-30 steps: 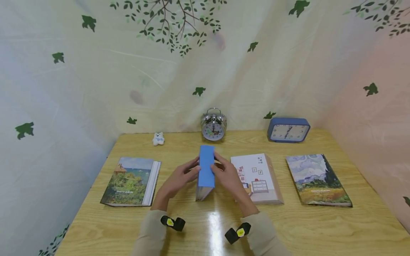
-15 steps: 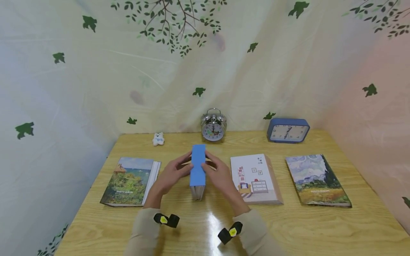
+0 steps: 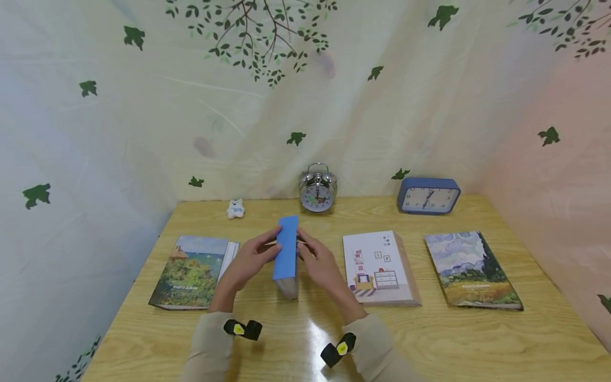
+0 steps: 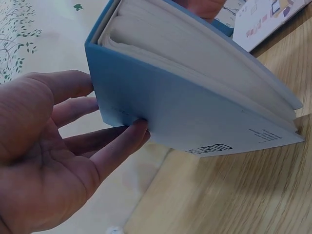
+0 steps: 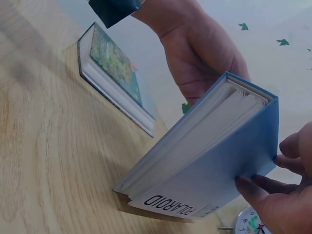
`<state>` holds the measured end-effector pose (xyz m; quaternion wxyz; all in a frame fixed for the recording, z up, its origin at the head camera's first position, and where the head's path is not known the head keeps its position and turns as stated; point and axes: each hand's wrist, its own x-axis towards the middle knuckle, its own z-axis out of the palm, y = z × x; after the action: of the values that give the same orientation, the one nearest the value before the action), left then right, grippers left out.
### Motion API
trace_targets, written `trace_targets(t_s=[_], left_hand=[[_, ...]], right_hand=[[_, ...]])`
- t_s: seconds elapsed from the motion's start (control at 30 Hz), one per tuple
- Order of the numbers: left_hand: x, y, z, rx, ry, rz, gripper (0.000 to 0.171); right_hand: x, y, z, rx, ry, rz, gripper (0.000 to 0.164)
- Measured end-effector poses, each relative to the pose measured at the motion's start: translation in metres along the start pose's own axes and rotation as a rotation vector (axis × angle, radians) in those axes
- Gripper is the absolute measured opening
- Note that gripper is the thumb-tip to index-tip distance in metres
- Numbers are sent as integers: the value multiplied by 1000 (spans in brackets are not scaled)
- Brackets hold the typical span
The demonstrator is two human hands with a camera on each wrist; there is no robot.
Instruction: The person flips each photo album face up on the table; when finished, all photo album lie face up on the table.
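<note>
Album (image 3: 286,254), blue: standing fore-edge down on wood table (image 3: 458,345) near its middle, facing spine (image 3: 288,231) up, splaying covers slightly toward the bottom, showing page block (image 5: 209,129) at near end. Using it as dial centre in head view, setting 12 straight away from the person.

Left hand (image 3: 249,261), at 9: pressing fingertips against left cover (image 4: 170,107) near spine, keeping fingers relaxed and lightly bent. Right hand (image 3: 322,265), at 3: doing likewise on right cover (image 5: 219,170), touching with relaxed fingers near spine. Bracing album between both hands. Reading POLAROID low on each cover in wrist views. Not making out contact along the whole bottom edge.

Flat items: seaside-garden album (image 3: 193,276) near 9, lying beyond left hand; white illustrated book (image 3: 379,265) at 3, lying beyond right hand; cypress-scene album (image 3: 474,270) at 3, lying farther out.

Back row: white bear figurine (image 3: 235,209) at 10, standing near rear edge; silver twin-bell alarm clock (image 3: 317,197) at 1, standing upright; blue rectangular clock (image 3: 429,197) between 2 and 3, standing upright.

Near side: beige sleeves (image 3: 210,342) at 7 and 5, carrying black wrist units (image 3: 252,330). Leaf-print cloth (image 3: 267,122), at 12: hanging behind table.
</note>
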<state>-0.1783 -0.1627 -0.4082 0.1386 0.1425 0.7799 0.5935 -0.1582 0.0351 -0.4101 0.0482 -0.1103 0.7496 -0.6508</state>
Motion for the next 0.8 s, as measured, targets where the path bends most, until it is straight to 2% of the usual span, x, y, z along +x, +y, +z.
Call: trace_targets(t_s=[0.1,0.23,0.47,0.67,0.8], left_hand=[[-2,2,-1,51,32,-25,54],[-5,4,-3,123,86,-54,52],[-10,4,-11,225,140,-38,59],[-17,1,-22,230,162,-75,60],[-24,-3,-29,213,157,-125,58]], right_hand=[[4,14,5,-21,-3,14,44],[5,24,9,-100,-16,15,46],[4,35,17,-203,-66,-5,48],[4,43,21,-301,-111,-7,51],[3,45,23,-297,-122,67,56]])
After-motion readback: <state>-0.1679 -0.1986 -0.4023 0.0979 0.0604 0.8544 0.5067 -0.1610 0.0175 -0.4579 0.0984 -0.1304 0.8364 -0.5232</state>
